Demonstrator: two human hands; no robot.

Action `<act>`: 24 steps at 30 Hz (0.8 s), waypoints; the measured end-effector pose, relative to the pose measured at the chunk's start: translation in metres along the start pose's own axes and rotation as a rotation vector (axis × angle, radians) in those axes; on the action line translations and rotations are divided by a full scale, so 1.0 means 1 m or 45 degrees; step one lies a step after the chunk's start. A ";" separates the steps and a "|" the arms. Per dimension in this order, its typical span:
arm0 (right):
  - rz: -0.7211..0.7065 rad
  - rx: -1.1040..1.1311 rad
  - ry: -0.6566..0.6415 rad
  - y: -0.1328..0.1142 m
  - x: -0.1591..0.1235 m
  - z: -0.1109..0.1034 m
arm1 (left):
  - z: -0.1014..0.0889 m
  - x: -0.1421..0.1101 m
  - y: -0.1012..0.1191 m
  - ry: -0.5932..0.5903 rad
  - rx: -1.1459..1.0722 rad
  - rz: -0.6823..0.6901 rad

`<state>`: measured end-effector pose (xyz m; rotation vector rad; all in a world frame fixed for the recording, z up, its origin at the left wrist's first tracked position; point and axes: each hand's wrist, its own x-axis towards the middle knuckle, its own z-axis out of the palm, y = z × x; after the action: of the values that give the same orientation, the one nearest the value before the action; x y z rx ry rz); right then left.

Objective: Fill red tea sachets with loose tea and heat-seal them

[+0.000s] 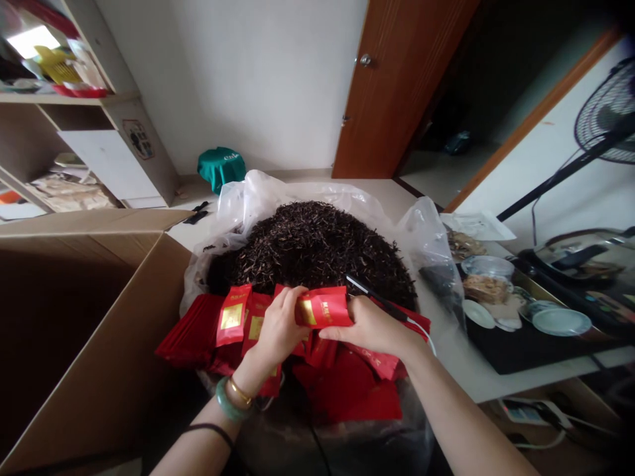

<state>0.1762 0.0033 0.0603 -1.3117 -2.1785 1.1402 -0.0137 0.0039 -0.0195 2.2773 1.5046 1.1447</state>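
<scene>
I have the red sachet at both ends, the left hand and right hand curled nearly closed on it, above the other sachets. I read this as handling one sachet; the next move calls for steady ends. Beyond, tea leaves heap inside a plastic bag; the cardboard box limits my left, while air above the heap is open.

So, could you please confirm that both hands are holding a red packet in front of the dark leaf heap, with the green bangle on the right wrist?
Not quite: the head view shows the green bangle on the wrist of the left hand. That hand and the right hand do hold a red packet in front of the dark leaf heap.
</scene>
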 end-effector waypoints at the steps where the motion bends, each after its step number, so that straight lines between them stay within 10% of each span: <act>1: -0.014 -0.031 0.033 -0.001 0.000 0.000 | 0.001 -0.001 0.000 0.013 0.028 0.024; 8: -0.174 -0.176 0.035 -0.003 0.001 0.004 | 0.002 -0.002 0.001 0.046 0.208 0.227; 24: -0.281 -0.490 0.463 -0.001 -0.010 -0.001 | 0.019 -0.008 0.009 0.127 -0.150 -0.128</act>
<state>0.1814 -0.0049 0.0624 -1.2611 -2.2529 0.3733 0.0041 -0.0030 -0.0314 2.0725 1.5242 1.2982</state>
